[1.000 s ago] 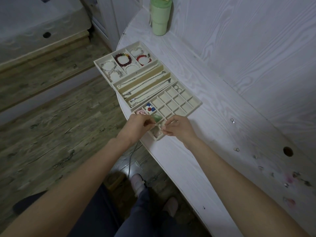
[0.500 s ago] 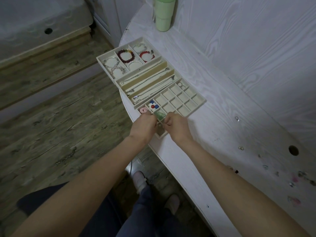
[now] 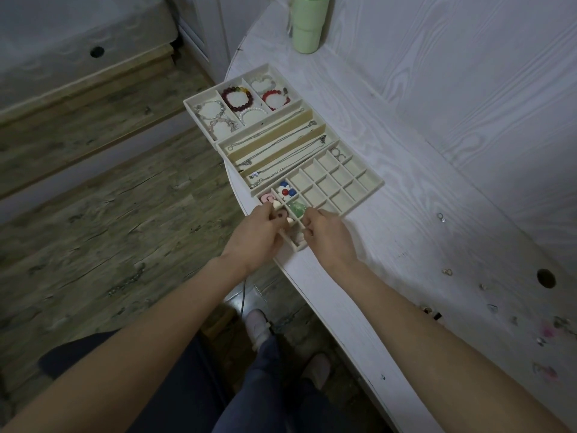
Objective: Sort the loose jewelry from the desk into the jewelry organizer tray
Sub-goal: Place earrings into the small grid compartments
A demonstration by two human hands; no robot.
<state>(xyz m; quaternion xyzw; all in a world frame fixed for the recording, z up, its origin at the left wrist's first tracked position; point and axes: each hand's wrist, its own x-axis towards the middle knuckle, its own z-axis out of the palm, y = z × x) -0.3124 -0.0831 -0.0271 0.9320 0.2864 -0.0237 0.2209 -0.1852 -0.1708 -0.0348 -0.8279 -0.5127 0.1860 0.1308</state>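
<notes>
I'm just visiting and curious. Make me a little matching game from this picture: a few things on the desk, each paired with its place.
Things:
1. green tumbler
2. dark red bead bracelet
3. silver chain necklace
4. loose ring

Places:
A. long middle slot of the tray
B. bare desk, right of the tray
C. far end of the desk
D. middle compartment at the tray's far end

Pairs: 1-C, 2-D, 3-A, 4-B

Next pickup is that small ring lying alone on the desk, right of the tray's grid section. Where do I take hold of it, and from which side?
Judging by the head view, come straight down on the small ring: it lies low on the white desk, nothing beside it. Pinch across its band with fingertips, probably the right hand, the nearer one. Its exact shape is too small to tell.
</notes>
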